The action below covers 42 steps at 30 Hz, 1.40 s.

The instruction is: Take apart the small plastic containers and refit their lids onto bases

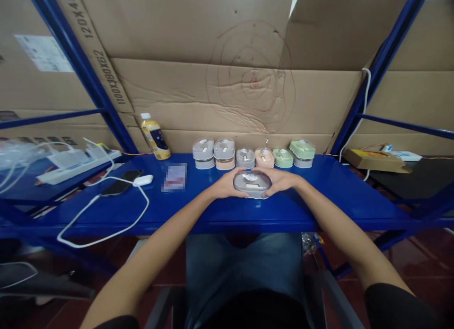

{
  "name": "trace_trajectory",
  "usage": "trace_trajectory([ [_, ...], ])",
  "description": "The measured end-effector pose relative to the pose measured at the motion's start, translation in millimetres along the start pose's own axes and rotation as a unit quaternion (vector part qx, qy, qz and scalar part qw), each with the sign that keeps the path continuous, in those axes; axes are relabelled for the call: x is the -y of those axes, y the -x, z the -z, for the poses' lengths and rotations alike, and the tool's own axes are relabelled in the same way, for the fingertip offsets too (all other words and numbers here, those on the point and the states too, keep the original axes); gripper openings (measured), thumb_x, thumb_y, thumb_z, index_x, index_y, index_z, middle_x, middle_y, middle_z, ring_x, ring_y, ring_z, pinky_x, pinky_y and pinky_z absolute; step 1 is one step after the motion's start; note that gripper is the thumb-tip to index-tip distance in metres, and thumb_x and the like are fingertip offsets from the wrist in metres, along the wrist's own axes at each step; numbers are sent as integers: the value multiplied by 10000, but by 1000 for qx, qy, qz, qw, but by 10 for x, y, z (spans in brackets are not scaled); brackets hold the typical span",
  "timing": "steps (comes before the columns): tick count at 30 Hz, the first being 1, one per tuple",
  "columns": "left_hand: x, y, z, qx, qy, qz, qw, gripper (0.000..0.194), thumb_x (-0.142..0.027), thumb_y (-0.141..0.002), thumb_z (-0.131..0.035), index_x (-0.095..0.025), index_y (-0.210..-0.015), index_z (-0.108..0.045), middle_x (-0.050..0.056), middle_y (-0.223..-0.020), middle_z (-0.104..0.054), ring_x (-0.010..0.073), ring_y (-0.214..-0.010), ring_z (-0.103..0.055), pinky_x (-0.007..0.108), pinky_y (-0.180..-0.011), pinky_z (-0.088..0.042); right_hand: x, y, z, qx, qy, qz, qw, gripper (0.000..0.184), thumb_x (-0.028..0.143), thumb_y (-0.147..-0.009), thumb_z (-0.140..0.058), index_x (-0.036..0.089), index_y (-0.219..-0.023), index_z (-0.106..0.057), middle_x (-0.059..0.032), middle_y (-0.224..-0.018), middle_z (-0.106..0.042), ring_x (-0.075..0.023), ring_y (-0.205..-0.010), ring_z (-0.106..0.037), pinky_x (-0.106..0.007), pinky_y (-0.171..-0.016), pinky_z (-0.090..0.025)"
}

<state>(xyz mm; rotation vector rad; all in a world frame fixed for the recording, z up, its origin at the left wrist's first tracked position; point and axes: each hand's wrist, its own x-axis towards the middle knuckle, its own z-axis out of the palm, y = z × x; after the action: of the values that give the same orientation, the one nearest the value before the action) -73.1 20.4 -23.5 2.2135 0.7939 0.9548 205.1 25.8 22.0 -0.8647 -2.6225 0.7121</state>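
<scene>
Left grip: my left grip is clamped on the left end of the grey box, with my fingers curled against its side.
Right grip: my right grip is clamped on the box's right end, so the two grips face each other across it.
Box: it sits at the front middle of the blue shelf, between my hands. I cannot tell whether it is touching the shelf or slightly raised.
Handling: I judge it light and stiff, probably plastic. The glossy lid looks slippery, so the sides are the safer hold.
Nearby: six lidded tubs in grey, peach and green stand in a row just behind my hands, against the cardboard.
Rest: to my left lie a yellow bottle, a blurred card, a phone, a power strip and a white cable.
</scene>
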Motion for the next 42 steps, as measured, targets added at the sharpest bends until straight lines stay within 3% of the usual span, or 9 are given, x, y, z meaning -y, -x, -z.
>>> trace_trajectory([
  [6, -67, -4, -20, -3, -17, -18, 1000, 994, -451, -653, -935, -208, -1491, -458, 166, -1434, -615, 374, -1341, -592, 584, -1152, -448, 237, -125, -195, -123, 88, 23, 988, 948, 635, -716, -839, 229, -1513, -525, -155, -1424, -632, -375, -1293, -605, -552, -1089, -499],
  [10, -88, 13, -2, -22, -69, -7, 997, 1080, -506, -664, -927, -200, -1551, -394, 177, -1410, -618, 387, -1319, -597, 579, -1124, -474, 158, -61, -114, -188, 64, 37, 979, 819, 623, -784, -788, 239, -1472, -562, -138, -1399, -654, -347, -1241, -636, -525, -1065, -514],
  [17, -171, 60, -27, 22, -202, -35, 979, 419, -488, -944, -671, -266, -1294, -729, 123, -1378, -596, 355, -1385, -522, 562, -1186, -425, -166, 156, 237, -343, 11, -103, 934, 570, 567, -917, -637, 191, -1345, -628, -124, -1166, -742, -295, -1006, -692, -479, -928, -562],
  [20, -167, 41, -16, -7, -200, -33, 979, 403, -492, -993, -587, -242, -1261, -754, 131, -1373, -597, 357, -1411, -492, 570, -1204, -400, -194, 155, 246, -349, 6, -124, 929, 572, 565, -907, -648, 178, -1329, -632, -122, -1123, -747, -280, -945, -692, -453, -887, -564],
  [28, -30, -15, 300, -178, -175, 25, 968, 516, -524, -1023, -422, -146, -1176, -738, 145, -1228, -637, 296, -1210, -609, 487, -1128, -468, -249, 131, 227, -377, 9, -115, 919, 539, 604, -944, -591, 199, -1295, -640, -95, -1041, -750, -264, -929, -686, -412, -857, -555],
  [31, -64, 6, 280, -147, -193, 21, 970, 484, -527, -1010, -452, -166, -1162, -736, 135, -1222, -629, 302, -1217, -606, 501, -1142, -455, -271, 133, 238, -383, 12, -125, 915, 530, 594, -950, -588, 198, -1298, -639, -103, -1050, -752, -274, -960, -690, -425, -883, -556],
  [36, -224, 54, 63, -18, -221, -26, 975, 416, -514, -1002, -531, -221, -1230, -720, 134, -1337, -581, 332, -1333, -551, 537, -1185, -419, -227, 125, 210, -369, 24, -109, 922, 561, 571, -928, -636, 196, -1345, -632, -125, -1181, -751, -288, -1006, -704, -470, -940, -563],
  [39, -244, 60, -29, 12, -216, -20, 976, 417, -531, -968, -603, -242, -1250, -706, 134, -1359, -569, 352, -1340, -555, 553, -1174, -435, -185, 111, 166, -325, 21, -47, 944, 653, 543, -840, -752, 205, -1385, -630, -131, -1359, -696, -311, -1188, -678, -500, -1067, -519],
  [42, -174, 38, -67, 2, -193, -15, 981, 609, -566, -874, -735, -243, -1374, -605, 144, -1379, -579, 370, -1319, -576, 576, -1145, -457, -150, 79, 108, -243, 18, 9, 970, 748, 521, -739, -849, 221, -1394, -649, -125, -1425, -665, -328, -1304, -628, -520, -1143, -468],
])
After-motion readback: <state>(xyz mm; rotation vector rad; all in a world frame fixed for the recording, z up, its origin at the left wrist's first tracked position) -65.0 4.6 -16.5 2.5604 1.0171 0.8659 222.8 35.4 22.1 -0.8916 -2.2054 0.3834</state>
